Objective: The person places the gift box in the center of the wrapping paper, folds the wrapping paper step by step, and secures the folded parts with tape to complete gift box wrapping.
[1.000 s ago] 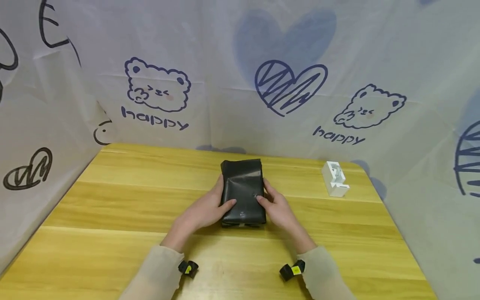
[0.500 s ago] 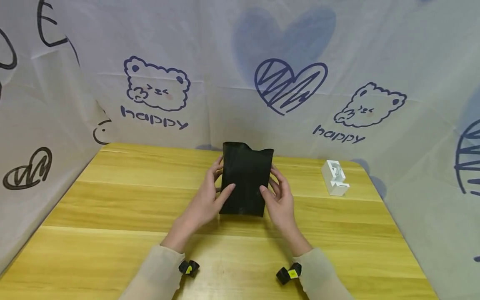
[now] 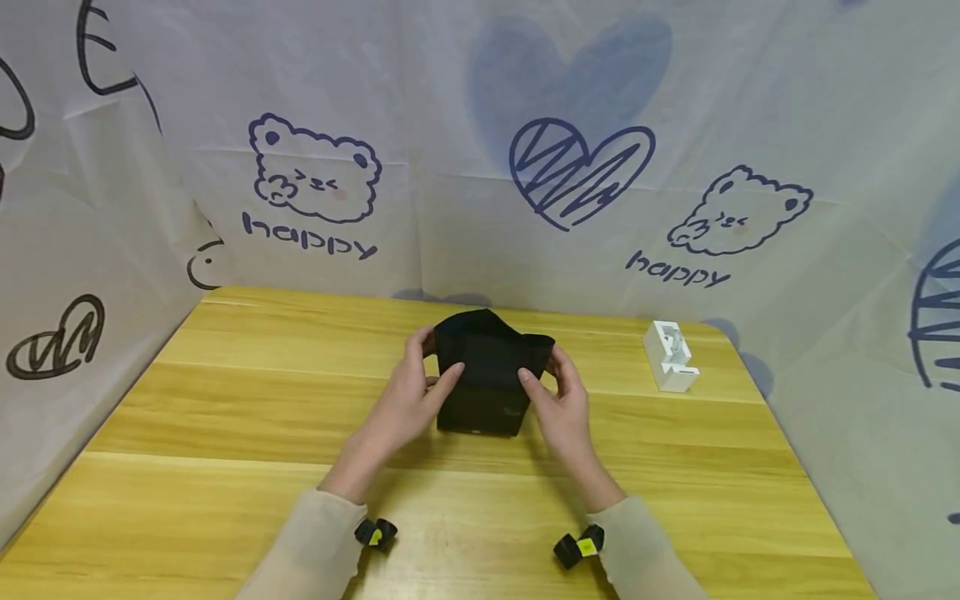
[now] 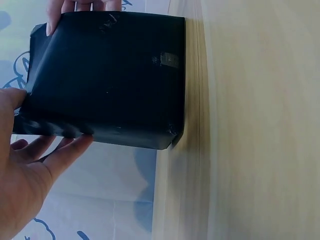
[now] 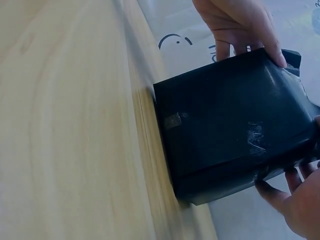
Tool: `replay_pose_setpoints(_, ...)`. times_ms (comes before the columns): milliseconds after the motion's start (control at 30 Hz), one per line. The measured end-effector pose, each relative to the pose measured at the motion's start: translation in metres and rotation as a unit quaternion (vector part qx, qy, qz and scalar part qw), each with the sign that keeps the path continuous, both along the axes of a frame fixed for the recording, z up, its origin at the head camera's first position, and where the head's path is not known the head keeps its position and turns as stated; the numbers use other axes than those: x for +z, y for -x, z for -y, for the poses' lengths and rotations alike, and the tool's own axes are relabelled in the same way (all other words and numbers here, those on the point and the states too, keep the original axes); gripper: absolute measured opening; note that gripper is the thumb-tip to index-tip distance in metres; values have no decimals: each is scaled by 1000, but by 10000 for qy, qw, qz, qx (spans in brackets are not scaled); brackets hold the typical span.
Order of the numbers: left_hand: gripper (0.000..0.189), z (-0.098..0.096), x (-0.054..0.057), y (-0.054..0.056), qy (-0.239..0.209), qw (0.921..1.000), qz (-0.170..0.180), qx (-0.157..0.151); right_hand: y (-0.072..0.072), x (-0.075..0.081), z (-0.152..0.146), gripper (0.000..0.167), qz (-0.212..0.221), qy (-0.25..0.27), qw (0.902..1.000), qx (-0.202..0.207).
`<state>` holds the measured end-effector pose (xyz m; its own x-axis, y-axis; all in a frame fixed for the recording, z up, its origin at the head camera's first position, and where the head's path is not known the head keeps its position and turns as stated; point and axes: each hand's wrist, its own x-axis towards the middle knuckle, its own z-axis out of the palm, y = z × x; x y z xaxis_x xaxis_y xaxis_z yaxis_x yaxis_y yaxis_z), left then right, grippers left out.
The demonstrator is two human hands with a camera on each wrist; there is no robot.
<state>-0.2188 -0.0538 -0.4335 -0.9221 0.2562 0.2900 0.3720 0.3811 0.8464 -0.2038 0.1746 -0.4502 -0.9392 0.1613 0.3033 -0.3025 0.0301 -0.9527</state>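
Note:
A black paper bag (image 3: 486, 383) stands on the table, its upper rim spread wide. My left hand (image 3: 407, 398) holds its left side near the top, thumb on the near face and fingers around the side. On the opposite side my right hand (image 3: 561, 410) grips the bag in the same way. In the left wrist view the bag (image 4: 105, 75) looks boxy, with a small piece of clear tape (image 4: 169, 60) low on its face. Scuffs mark the bag (image 5: 225, 125) in the right wrist view. What lies inside the bag is hidden.
A white block with a cut-out (image 3: 670, 358) sits at the back right of the wooden table (image 3: 225, 400). White cloth (image 3: 450, 208) with bear and heart drawings hangs behind and at the sides. A black wrist camera (image 3: 377, 534) is on each sleeve.
The flat, folded black bag has been raised upright and its top spread open. Both hands have shifted up along its sides, and over the last half second the bag has tipped and widened.

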Motion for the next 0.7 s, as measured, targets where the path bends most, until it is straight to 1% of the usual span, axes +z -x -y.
replay_pose_setpoints(100,71,0,1,-1,131,9998,-139,79,0,1,-1,49,25,-6,10000,51)
replay_pose_setpoints(233,69,0,1,-1,402,9984,-333,238,-1,3,-3,46,130,-197,9997,115)
replay_pose_setpoints(333,69,-2,1,-1,538,9974,-350,326,0,4,-4,40,266,-244,9992,150)
replay_pose_setpoints(467,67,-5,2,-2,541,9974,-274,401,1,6,-6,34,469,-190,9986,162)
replay_pose_setpoints(600,67,-8,2,-4,628,9963,-309,496,4,7,-7,38,574,-302,9978,101)
replay_pose_setpoints(700,71,-9,1,-4,844,9928,-577,617,6,9,-6,44,623,-385,9972,148)
